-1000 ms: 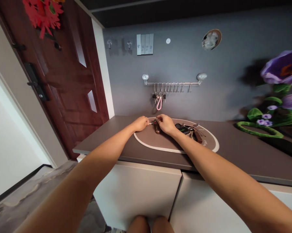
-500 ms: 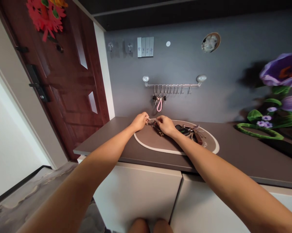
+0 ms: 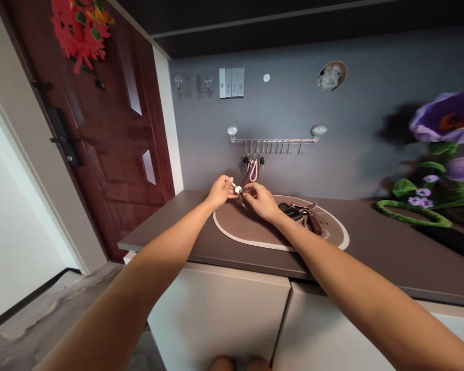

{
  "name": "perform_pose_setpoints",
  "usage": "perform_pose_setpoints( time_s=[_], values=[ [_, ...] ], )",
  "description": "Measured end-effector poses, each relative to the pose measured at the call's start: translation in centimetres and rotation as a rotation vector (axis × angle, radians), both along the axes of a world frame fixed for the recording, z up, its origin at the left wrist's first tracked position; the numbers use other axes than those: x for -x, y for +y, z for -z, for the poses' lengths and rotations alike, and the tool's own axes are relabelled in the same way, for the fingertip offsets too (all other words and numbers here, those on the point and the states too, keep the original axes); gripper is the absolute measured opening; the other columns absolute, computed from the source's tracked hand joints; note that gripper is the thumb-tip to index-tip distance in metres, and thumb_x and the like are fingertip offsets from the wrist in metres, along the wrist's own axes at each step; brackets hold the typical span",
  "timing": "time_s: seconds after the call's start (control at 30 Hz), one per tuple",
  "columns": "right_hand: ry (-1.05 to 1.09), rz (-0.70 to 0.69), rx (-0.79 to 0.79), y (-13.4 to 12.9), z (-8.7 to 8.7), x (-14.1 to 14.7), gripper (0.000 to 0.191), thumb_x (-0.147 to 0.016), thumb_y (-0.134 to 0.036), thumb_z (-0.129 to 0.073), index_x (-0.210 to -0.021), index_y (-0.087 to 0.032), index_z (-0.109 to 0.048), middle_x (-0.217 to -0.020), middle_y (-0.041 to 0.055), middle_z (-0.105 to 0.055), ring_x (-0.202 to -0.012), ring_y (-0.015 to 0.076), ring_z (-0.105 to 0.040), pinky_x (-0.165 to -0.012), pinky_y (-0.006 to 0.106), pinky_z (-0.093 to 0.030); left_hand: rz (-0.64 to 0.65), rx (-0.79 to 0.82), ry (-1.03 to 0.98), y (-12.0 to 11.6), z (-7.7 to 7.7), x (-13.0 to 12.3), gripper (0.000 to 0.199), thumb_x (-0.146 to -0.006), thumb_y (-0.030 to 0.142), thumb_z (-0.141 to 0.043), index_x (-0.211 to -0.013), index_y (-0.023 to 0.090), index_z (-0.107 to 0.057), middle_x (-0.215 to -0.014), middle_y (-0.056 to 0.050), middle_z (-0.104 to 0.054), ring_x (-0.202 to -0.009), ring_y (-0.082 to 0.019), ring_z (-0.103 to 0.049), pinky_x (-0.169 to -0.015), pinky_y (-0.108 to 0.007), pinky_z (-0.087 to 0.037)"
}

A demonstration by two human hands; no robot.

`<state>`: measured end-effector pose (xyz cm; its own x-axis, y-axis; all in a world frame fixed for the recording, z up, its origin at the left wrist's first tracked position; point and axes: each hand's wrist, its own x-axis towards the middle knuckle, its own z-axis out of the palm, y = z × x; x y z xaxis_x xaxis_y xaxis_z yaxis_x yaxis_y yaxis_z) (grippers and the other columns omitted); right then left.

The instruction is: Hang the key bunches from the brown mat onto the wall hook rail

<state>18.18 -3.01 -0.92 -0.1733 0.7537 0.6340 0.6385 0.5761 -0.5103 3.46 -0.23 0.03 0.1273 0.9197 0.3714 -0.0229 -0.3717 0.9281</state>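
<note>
Over the mat, my left hand (image 3: 221, 191) pinches a silver key (image 3: 238, 189) by its blade, the bright round head facing right. My right hand (image 3: 261, 200) is curled close beside it, thumb and fingers drawn together at the bunch of keys (image 3: 242, 202) that hangs below the silver key. Its fingers partly hide the bunch, and the ring joining the keys is too small to make out. To the right, a pile of keys and dark key fobs (image 3: 293, 211) lies on the brown oval mat (image 3: 251, 234).
On the grey wall, a clear hook rail (image 3: 274, 140) carries several keys and a pink strap loop (image 3: 254, 171). A purple artificial flower (image 3: 446, 118) with a green ring base stands at the right. The dark countertop (image 3: 158, 221) ends near the red-brown door (image 3: 112, 154).
The silver key's head now shows between my hands, which have risen slightly from the mat. The bunch hangs more under my fingers. The camera view has tilted up a little.
</note>
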Motion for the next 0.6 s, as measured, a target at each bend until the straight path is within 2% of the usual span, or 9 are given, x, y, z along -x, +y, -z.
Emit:
perform_pose_setpoints(
  time_s=[0.17, 0.3, 0.6],
  values=[
    [-0.005, -0.064, -0.075, -0.11, -0.08, 0.0, 0.014, -0.072, -0.024, -0.052, -0.084, -0.017, -0.055, -0.086, 0.0027, -0.053, -0.066, 0.0093, -0.052, -0.069, 0.026, -0.044, 0.025, 0.033, -0.096, 0.06, -0.02, 0.18, 0.016, -0.085, 0.03, -0.039, -0.078, 0.017, -0.037, -0.061, 0.003, -0.052, -0.054, -0.009, -0.058, -0.064, -0.032, -0.052],
    [-0.049, -0.09, -0.112, 0.03, 0.05, -0.09, 0.012, -0.072, -0.024, -0.054, -0.08, -0.017, -0.059, -0.083, 0.0024, -0.05, -0.073, 0.0109, -0.051, -0.072, 0.026, -0.043, 0.025, 0.079, -0.159, 0.22, 0.01, 0.2, 0.017, -0.084, 0.03, -0.041, -0.075, 0.015, -0.039, -0.06, 0.002, -0.052, -0.053, -0.009, -0.059, -0.065, -0.033, -0.052],
    [-0.116, 0.012, -0.197, 0.14, 0.1, -0.29, 0.019, -0.069, -0.035, -0.061, -0.08, -0.019, -0.063, -0.084, 0.0033, -0.05, -0.082, 0.015, -0.05, -0.078, 0.028, -0.039, 0.043, 0.171, -0.243, 0.13, -0.22, 0.04, 0.018, -0.081, 0.028, -0.048, -0.072, 0.014, -0.042, -0.059, -0.001, -0.055, -0.06, -0.011, -0.061, -0.075, -0.036, -0.05]
  ],
)
